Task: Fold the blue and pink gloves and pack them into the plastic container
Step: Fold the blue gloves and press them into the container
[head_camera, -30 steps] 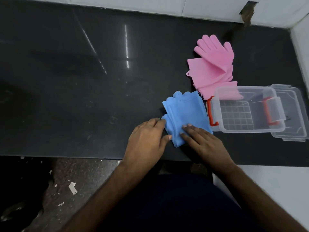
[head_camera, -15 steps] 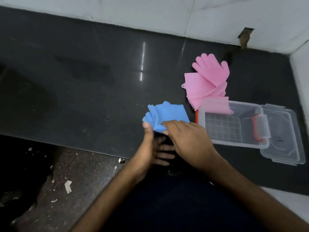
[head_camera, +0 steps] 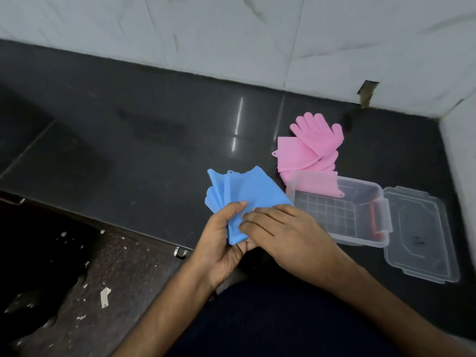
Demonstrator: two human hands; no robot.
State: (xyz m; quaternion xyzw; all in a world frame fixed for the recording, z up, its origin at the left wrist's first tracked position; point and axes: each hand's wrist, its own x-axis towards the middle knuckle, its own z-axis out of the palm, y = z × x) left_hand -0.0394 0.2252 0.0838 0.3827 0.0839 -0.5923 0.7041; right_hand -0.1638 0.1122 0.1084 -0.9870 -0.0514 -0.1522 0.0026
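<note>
Blue gloves (head_camera: pixel 247 194) folded, lifted off bench (head_camera: pixel 154 150), pinched by left hand (head_camera: pixel 221 243); right hand (head_camera: pixel 286 235) fingers lie flat on them. Beyond the fingers: pink gloves (head_camera: pixel 309 150) unfolded, plastic container (head_camera: pixel 340 215) empty. Packing not begun.
</note>
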